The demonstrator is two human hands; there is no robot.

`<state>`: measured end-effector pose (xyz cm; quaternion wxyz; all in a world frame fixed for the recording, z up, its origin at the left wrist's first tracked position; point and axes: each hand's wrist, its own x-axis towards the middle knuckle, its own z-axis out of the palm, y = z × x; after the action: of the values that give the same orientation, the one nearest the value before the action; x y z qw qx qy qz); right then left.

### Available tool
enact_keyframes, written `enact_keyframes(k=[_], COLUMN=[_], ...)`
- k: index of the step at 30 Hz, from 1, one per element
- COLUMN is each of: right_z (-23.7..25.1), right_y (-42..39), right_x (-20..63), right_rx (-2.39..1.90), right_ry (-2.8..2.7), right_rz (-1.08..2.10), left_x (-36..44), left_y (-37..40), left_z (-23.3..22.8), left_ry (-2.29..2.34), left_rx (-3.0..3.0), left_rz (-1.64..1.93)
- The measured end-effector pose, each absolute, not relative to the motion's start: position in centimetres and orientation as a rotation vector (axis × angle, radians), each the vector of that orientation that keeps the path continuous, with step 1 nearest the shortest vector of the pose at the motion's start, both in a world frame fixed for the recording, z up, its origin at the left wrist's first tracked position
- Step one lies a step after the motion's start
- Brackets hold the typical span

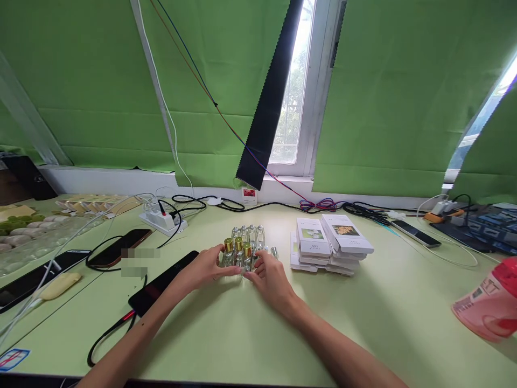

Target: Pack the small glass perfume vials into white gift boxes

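Observation:
Several small clear glass bottles stand close together in the middle of the table. Three in front have gold caps, and the back row of glass bottles [252,235] has clear or silvery tops. My left hand [208,268] grips the left side of the gold-capped bottles [228,252], index finger by the cap and thumb across the front. From the right, my right hand [271,277] curls its fingers and thumb around the rightmost gold-capped bottle [247,257]. Just behind those fingers lies a small silvery piece [275,252]. My fingers partly hide the lower bottles.
Stacks of white printed boxes [329,242] stand right of the bottles. Near my left forearm lies a black phone [161,283] with a cable. Behind are a power strip [163,220] and cables; a pink pouch [488,302] is far right, egg-like items in clear trays [24,237] far left.

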<state>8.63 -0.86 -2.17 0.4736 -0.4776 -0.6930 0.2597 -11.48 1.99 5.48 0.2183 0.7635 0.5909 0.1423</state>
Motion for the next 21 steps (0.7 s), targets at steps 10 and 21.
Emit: enact_keyframes(k=[10,21], right_z=[-2.7,-2.0], right_y=[-1.1,-2.4], right_x=[8.2,7.7], right_rx=[-1.061,-0.943], right_ry=[-1.723,-1.939], right_rz=[0.777,0.768], left_x=[-11.1,-12.2], left_y=[0.9,0.9], left_z=[4.7,3.2], left_ry=[1.731,1.909], left_rx=[2.075,2.08], left_rz=[0.614,0.552])
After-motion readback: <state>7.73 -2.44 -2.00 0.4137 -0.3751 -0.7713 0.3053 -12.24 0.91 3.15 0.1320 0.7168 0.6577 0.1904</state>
